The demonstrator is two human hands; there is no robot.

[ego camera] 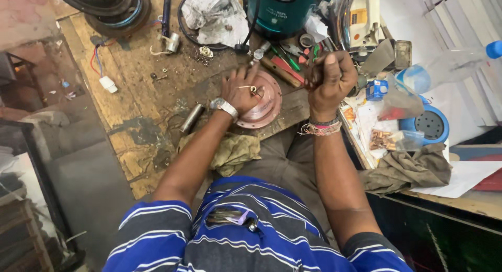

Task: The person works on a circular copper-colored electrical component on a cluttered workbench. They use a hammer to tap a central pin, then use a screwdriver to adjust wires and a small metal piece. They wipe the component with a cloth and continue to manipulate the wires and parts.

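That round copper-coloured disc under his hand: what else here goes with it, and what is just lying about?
In hand:
round copper-coloured metal disc, pressed by the left hand
thin pale wire at the left fingers
right hand, fist closed; what it grips is hidden

Lying about:
short grey metal cylinder
crumpled olive cloth
teal plastic canister
red-handled screwdriver

Pinkish copper-coloured round cover [261, 105], blue-and-white striped shirt [261, 225], teal canister [282, 10], olive rag [235, 153]
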